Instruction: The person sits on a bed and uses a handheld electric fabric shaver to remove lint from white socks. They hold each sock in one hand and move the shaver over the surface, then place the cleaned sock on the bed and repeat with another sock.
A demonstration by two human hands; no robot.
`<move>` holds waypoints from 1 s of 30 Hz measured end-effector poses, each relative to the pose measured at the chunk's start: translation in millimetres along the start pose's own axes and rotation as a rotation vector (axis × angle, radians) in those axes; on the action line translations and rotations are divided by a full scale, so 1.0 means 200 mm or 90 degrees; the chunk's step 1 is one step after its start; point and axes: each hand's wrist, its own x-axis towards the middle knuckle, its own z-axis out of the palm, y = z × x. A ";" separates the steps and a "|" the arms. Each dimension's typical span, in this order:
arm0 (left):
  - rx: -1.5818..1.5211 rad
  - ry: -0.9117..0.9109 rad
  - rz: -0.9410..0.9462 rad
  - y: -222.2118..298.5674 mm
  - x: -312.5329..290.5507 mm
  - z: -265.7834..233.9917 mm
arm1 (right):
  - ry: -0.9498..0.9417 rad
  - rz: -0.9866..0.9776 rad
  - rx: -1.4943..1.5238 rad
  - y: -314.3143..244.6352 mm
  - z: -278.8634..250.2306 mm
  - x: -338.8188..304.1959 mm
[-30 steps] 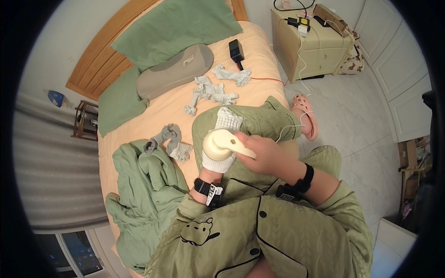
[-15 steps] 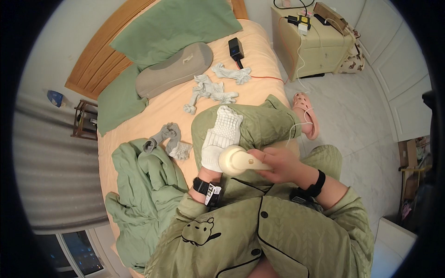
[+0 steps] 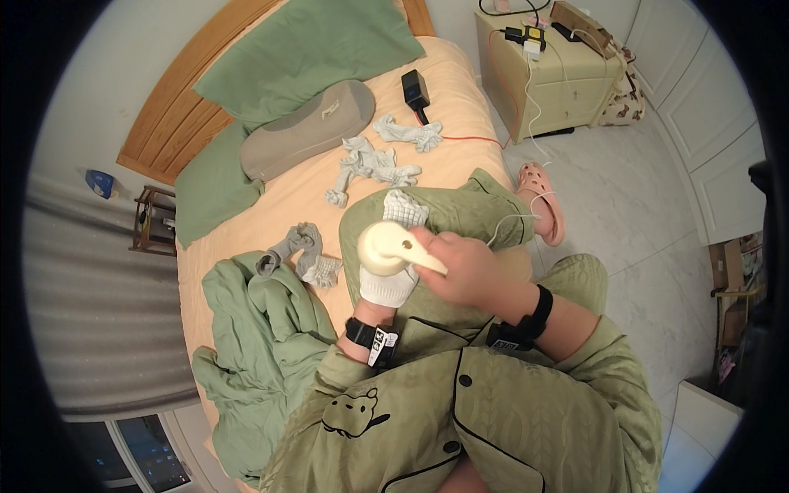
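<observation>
Head view: a cream handheld device (image 3: pixel 380 249) with a round head and a tapering handle is over a white sock (image 3: pixel 406 209), covering its middle; whether the two touch, I cannot tell. The right hand (image 3: pixel 457 264) is closed around the handle, thumb and fingers wrapped on it, slightly blurred. The left hand (image 3: pixel 389 284) is inside the sock, whose cuff ends at the wrist; how far its fingers are spread, and whether it grips anything, I cannot tell. A black band circles each wrist. Under the sock lies a bent leg in green trousers (image 3: pixel 460 210), matching the black-piped shirt (image 3: pixel 542 394).

A thin white cord (image 3: pixel 538 195) passes the pink clog (image 3: pixel 542 218) on one foot and runs toward the right hand; its end is hidden. On the peach bedsheet (image 3: pixel 456 78), a darker grey sock (image 3: pixel 306 253) lies left of the leg, beside a rumpled green blanket (image 3: pixel 255 320). Beyond the knee are tangled pale grey socks (image 3: pixel 368 163), with another pale bundle (image 3: pixel 411 132) just past them, near a black box (image 3: pixel 415 86) trailing a reddish cable. A grey pillow (image 3: pixel 308 133) leans by green pillows (image 3: pixel 316 56) below the wooden headboard (image 3: pixel 189 94). To the right stands a cream nightstand (image 3: pixel 546 99) bearing plugs and cables.
</observation>
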 end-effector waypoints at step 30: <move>0.775 -0.011 0.196 0.04 -0.03 -0.01 | -0.014 -0.040 -0.063 0.01 -0.01 -0.12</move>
